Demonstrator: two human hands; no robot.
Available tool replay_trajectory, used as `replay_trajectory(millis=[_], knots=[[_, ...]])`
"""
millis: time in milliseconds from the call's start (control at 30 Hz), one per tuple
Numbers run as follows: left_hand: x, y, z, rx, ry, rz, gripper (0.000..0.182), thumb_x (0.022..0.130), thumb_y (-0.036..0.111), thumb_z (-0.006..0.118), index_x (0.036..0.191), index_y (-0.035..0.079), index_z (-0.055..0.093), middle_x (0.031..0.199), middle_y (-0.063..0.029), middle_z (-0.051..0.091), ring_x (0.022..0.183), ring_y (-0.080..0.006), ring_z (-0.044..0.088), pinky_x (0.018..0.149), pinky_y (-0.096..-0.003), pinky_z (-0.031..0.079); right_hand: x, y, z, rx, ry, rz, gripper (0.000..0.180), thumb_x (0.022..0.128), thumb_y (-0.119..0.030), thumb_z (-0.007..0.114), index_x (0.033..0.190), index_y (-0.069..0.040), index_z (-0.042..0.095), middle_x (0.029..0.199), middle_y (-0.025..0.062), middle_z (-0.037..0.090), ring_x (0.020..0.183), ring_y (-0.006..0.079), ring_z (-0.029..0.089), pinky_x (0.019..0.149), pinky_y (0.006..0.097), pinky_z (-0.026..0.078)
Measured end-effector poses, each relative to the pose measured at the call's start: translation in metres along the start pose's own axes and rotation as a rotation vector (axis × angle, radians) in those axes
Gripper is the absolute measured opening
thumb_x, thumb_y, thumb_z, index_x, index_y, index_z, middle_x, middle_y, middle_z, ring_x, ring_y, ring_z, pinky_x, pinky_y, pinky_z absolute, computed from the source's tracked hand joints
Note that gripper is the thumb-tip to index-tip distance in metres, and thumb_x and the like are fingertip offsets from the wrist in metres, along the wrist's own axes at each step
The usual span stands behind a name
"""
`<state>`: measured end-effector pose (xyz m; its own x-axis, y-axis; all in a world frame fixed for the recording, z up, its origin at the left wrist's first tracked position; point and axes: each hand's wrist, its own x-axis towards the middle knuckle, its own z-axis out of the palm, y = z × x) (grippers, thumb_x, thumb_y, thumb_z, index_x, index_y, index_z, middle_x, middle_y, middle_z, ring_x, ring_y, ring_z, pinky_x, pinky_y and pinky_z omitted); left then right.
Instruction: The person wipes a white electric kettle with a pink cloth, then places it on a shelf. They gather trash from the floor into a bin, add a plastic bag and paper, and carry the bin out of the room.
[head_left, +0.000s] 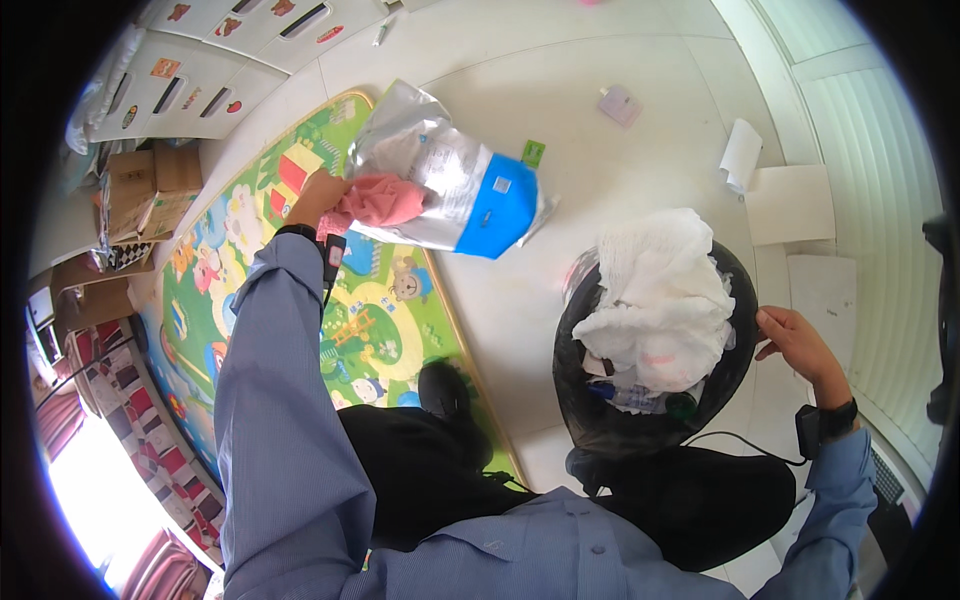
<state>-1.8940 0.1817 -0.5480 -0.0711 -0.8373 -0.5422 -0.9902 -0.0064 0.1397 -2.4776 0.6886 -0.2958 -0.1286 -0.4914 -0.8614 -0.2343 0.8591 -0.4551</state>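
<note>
My left hand grips a pink cloth, which hangs over a large silver plastic package with a blue end. The package lies partly on a play mat and partly on the floor. To the right, a bin lined with a black bag stands in front of my knees. White crumpled gauze-like material heaps above its rim, with a clear plastic bottle below it. At the bin's right rim, my right hand holds the edge of the black liner between its fingers.
A colourful play mat covers the floor at left. Beyond it stand white drawers with stickers and cardboard boxes. A purple pouch, a green packet and white sheets lie on the tiles.
</note>
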Motion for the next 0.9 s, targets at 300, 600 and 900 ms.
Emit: replay_trajectory(millis=[300,600,900], knots=[[-0.062,-0.08,-0.017,-0.785,-0.315,-0.131,0.038,0.101,0.036,0.07,0.108,-0.001,0.07,0.095,-0.0088,0.073,0.076,-0.0189,0.071,0.066,-0.0329,0.059,0.006,-0.011,-0.002,-0.013,-0.032,-0.072,0.037,0.109,-0.03,0.052,0.123,-0.001,0.07,0.103,0.0042,0.073,0.094,0.0147,0.068,0.083,0.0321,0.058],[-0.056,-0.113,0.032,-0.793,-0.365,0.049,0.02,0.104,0.024,0.062,0.111,0.006,0.066,0.09,-0.0002,0.064,0.075,-0.0109,0.063,0.061,-0.029,0.055,0.009,-0.017,-0.007,-0.057,-0.053,-0.04,0.034,0.107,-0.025,0.055,0.124,-0.001,0.071,0.103,0.0034,0.073,0.093,0.0135,0.067,0.084,0.0321,0.057],[-0.089,-0.212,-0.016,-0.006,0.456,-0.235,0.032,0.087,0.023,0.065,0.113,0.005,0.066,0.1,-0.0139,0.075,0.091,-0.0309,0.073,0.075,-0.0459,0.057,0.014,-0.014,-0.013,-0.055,-0.103,-0.054,0.031,0.106,-0.022,0.057,0.123,-0.001,0.072,0.102,0.0027,0.074,0.092,0.0133,0.067,0.084,0.0315,0.057]])
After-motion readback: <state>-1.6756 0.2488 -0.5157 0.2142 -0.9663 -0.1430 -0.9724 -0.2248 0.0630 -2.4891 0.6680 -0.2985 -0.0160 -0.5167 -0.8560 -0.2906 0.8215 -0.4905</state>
